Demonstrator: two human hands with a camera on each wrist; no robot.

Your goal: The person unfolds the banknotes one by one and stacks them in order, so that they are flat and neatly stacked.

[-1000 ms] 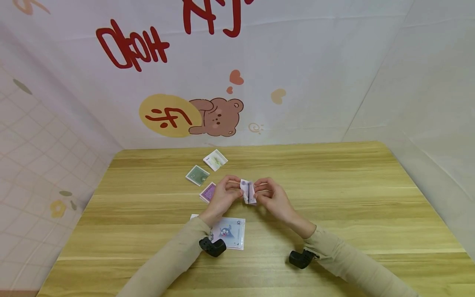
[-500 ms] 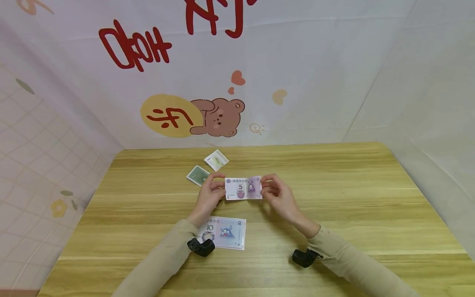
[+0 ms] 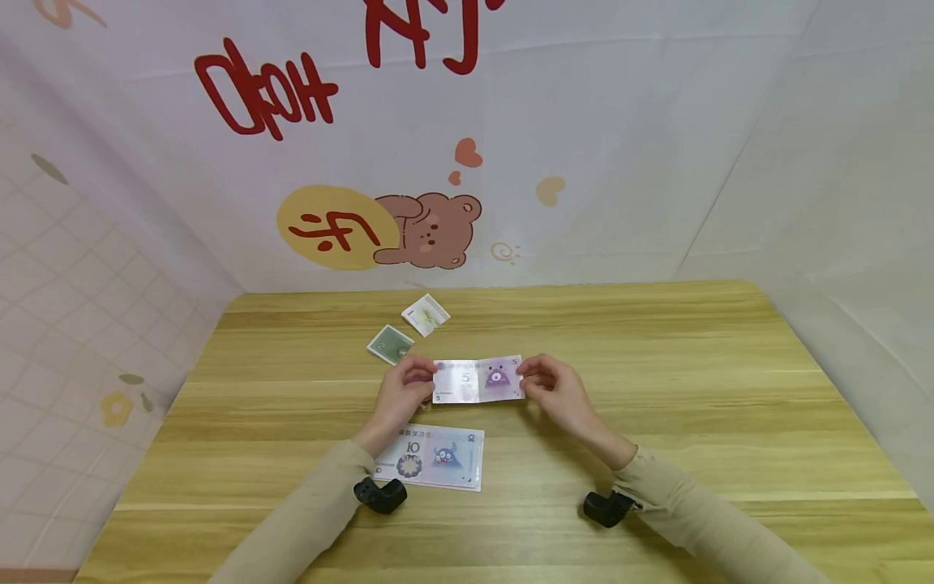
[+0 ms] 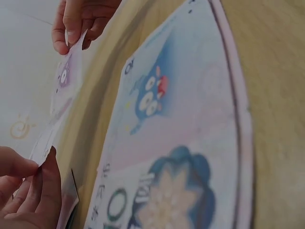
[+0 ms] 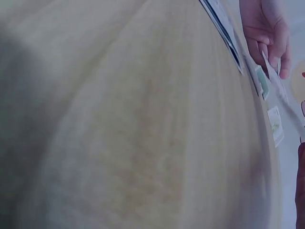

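A purple-and-white play banknote marked 5 is stretched between my two hands above the table, a crease down its middle. At its left edge, my left hand pinches it between thumb and fingers. My right hand pinches the opposite short edge. The left wrist view shows the same note slanting from the left hand up to the right hand. Just below the left hand lies a stack of blue play banknotes, the top one marked 10; the left wrist partly covers it.
Beyond the left hand lie a folded green note marked 2 and a folded pale note. They rest on a wood-grain table that ends at a printed white cloth. A black wrist camera sits by the left sleeve.
The 5 note was folded between the hands; they have drawn apart and it is now spread out flat. The left hand has moved left, over where a purple folded note lay.
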